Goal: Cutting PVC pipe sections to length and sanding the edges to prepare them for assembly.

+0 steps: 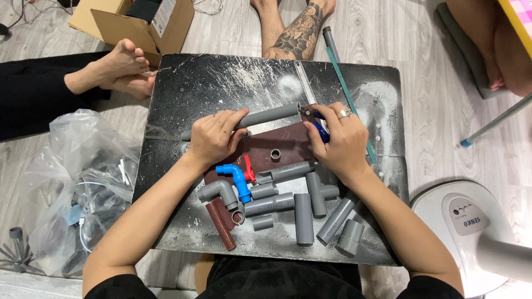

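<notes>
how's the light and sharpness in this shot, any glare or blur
Head view: even, soft indoor light, weak shadows under the left hand and right hand; pale sheen and white dust on the black board; the grey pipe and loose fittings are sharp; slight wide-angle bending at the edges, no motion blur.

A room in a home is shown, used as a makeshift plumbing workspace on the pale wood-look floor. A dusty black board is laid on it, strewn with grey pipe pieces. A cardboard box, a plastic bag and bare feet are seen around it.
</notes>
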